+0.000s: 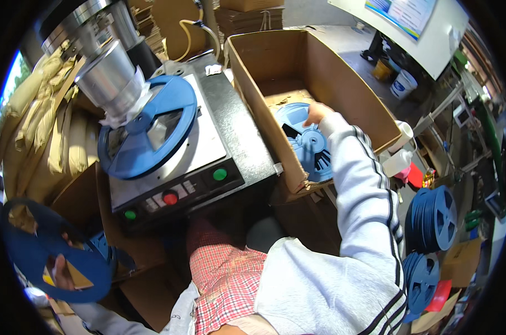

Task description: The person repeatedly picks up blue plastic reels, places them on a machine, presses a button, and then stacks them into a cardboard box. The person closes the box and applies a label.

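At the lower left, my left hand [62, 273] is closed on a blue plastic reel disc [41, 243] with large cut-out windows; the fingers show through one window. My right hand [318, 113] reaches into the open cardboard box [353, 89], with fingers bent over the edge of another blue reel disc [313, 142] lying inside. A third blue reel disc [147, 148] sits on the white plate of a bench machine, beneath its metal cylinder head [110, 78]. White wrapping around the cylinder's lower end touches that disc.
The machine's front panel [174, 195] carries green and red buttons. Stacked blue reels [431, 218] stand at the right, near white bottles [398, 162]. Brown paper-wrapped bundles [68, 134] crowd the left. A second cardboard box [105, 212] with blue parts sits below the machine.
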{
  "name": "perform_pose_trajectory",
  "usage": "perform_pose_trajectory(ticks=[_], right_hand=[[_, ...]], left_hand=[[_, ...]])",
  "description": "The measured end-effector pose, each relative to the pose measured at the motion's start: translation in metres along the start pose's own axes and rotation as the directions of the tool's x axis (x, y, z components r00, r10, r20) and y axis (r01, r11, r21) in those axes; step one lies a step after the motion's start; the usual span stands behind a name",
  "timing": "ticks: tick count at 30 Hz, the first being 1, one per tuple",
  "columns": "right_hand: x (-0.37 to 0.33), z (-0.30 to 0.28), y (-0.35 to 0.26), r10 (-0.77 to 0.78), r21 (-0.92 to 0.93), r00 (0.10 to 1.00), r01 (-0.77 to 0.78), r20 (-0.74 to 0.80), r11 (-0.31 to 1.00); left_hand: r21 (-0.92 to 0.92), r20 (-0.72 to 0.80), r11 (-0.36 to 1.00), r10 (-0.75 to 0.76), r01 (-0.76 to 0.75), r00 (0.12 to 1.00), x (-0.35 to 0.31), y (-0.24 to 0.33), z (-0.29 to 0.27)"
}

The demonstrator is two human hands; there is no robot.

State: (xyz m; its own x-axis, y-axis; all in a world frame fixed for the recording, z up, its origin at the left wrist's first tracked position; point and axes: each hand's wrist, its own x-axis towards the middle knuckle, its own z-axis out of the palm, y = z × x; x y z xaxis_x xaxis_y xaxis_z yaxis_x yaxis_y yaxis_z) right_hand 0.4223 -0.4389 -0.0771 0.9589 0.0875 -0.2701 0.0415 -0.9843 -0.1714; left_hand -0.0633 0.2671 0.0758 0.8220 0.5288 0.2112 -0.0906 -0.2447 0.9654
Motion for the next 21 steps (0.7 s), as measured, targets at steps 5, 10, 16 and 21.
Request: perform_pose_trajectory(ticks=[5,10,16,21], right_hand=[[0.053,0.132,0.057,0.48,0.056,0.871,-0.487,0.105,0.872],[0.001,0.07,-0.004,0.315,-0.207,0.934,-0.279,0.168,0.938],[-0.005,0.101,0.037,0.003,-0.36,0.955,0.109,0.298,0.927],[-0.019,0.089,0.027,-0.107,-0.405,0.97,0.19,0.219,0.894]], left_hand=[[-0.139,0.089,0.984,-0.099,0.111,0.991,-0.036,0.017,0.037],[-0.166,0.086,0.972,-0.156,0.169,0.984,-0.065,0.024,0.048],[-0.328,0.31,0.891,-0.212,0.313,0.927,-0.064,0.014,0.06],[-0.329,0.298,0.934,-0.035,0.137,0.954,-0.068,0.023,0.113]])
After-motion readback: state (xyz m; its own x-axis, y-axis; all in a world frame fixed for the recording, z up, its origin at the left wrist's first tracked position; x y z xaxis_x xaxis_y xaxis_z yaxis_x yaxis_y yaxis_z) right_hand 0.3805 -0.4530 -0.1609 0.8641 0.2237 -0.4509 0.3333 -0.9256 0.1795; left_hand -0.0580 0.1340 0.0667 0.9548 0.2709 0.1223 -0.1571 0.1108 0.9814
